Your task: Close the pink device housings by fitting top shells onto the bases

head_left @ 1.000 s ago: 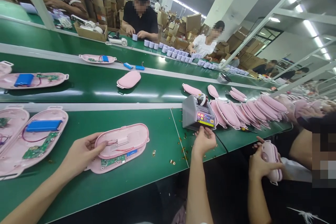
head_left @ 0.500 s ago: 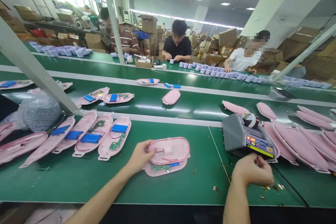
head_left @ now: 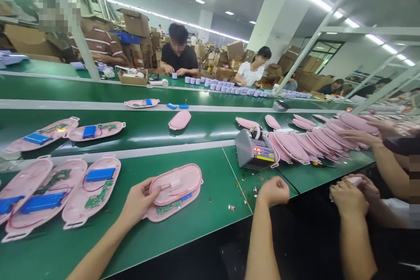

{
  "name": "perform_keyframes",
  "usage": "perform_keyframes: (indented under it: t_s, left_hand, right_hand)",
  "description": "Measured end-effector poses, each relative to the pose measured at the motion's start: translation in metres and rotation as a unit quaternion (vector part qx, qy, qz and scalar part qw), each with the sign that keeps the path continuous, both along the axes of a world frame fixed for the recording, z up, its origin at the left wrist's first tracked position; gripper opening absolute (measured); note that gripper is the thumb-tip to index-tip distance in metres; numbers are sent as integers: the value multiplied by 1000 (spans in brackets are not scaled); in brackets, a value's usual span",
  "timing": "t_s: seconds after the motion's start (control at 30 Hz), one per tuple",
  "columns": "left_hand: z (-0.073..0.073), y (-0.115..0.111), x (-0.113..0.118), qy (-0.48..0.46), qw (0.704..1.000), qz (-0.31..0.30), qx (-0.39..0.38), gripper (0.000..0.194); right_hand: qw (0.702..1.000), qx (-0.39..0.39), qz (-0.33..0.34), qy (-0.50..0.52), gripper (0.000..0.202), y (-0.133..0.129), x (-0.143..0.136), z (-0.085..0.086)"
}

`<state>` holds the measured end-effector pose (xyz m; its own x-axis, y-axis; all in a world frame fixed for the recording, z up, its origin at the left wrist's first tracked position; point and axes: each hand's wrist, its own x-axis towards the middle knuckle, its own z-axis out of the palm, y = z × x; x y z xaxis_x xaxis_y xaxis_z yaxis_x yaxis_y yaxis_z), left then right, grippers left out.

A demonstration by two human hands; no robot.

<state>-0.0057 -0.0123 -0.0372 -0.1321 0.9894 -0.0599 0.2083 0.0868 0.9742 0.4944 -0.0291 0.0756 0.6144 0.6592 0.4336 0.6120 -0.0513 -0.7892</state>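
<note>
My left hand (head_left: 141, 197) grips the left edge of a pink oval cover (head_left: 177, 183), thumb on its inner face. The cover lies tilted over a pink shell (head_left: 183, 208), whose green circuit board and blue battery partly show below it. My right hand (head_left: 274, 190) is closed and slightly blurred at the table's front edge, in front of the grey tape dispenser (head_left: 254, 151) with lit red digits; anything in its fingers is too small to make out. Small coppery scraps (head_left: 232, 207) lie between the hands.
Open pink shells (head_left: 93, 190) with blue batteries lie at the left. Overlapping pink shells (head_left: 308, 144) fill the right, where another person's hands (head_left: 351, 192) hold a pink piece. People sit across the green table (head_left: 210, 227) beside lilac parts. Slanted metal posts rise from it.
The view has swung right, bringing in a neighbour's hands. My right hand has drawn back from the tape dispenser towards the table's front edge. My left hand keeps its hold on the cover.
</note>
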Motion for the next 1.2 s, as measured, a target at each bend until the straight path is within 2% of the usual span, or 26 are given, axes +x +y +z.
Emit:
perform_keyframes:
  t_s: [0.03, 0.1, 0.2, 0.27, 0.33, 0.4, 0.53, 0.67, 0.8, 0.9, 1.0, 1.07, 1.13, 1.17, 1.2]
  left_hand:
    - [-1, 0, 0, 3, 1000, 2, 1, 57]
    - [0, 1, 0, 4, 1000, 10, 0, 56]
    - [3, 1, 2, -7, 1000, 30, -6, 58]
    - [2, 2, 3, -6, 999, 36, -16, 58]
    - [-3, 3, 1, 1, 999, 41, -25, 58]
    - [-12, 5, -3, 5, 998, 47, -30, 59]
    - [-24, 7, -5, 2, 998, 50, -31, 59]
    - [-19, 4, 0, 12, 997, 64, -31, 55]
    - [-15, 6, -1, 7, 998, 51, -39, 54]
    - [-13, 6, -2, 15, 998, 39, -41, 51]
    - [-6, 1, 1, 37, 999, 31, -24, 43]
    - [-2, -2, 5, 22, 999, 17, -17, 39]
    - [0, -2, 7, -20, 1000, 3, -18, 38]
    - [0, -2, 8, -41, 999, 1, -18, 38]
    - [-1, -2, 9, -59, 998, -2, -17, 38]
  right_hand:
    - [1000, 9, 13, 0, 43, -1, -11, -5]
    - [999, 12, 51, -1, 39, 3, -46, -27]
    - [991, -13, 134, 1, 33, 13, -108, -80]
    - [980, -38, 195, 27, 28, 19, -136, -112]
    - [971, -65, 212, 86, 26, 23, -146, -133]
    - [965, -81, 204, 144, 26, 28, -139, -142]
    - [944, -40, 152, 290, 39, 44, -107, -138]
    - [904, -14, 102, 415, 55, 72, -91, -128]
    - [886, 14, 69, 459, 50, 92, -91, -123]
    - [885, 38, 32, 462, 43, 86, -96, -122]
    - [893, 52, 23, 446, 41, 67, -117, -117]
    - [919, 61, 96, 377, 38, 56, -145, -108]
    - [932, 52, 266, 239, 29, 51, -186, -94]
    - [917, 37, 368, 151, 24, 52, -209, -86]
    - [886, 18, 458, 63, 21, 54, -233, -79]
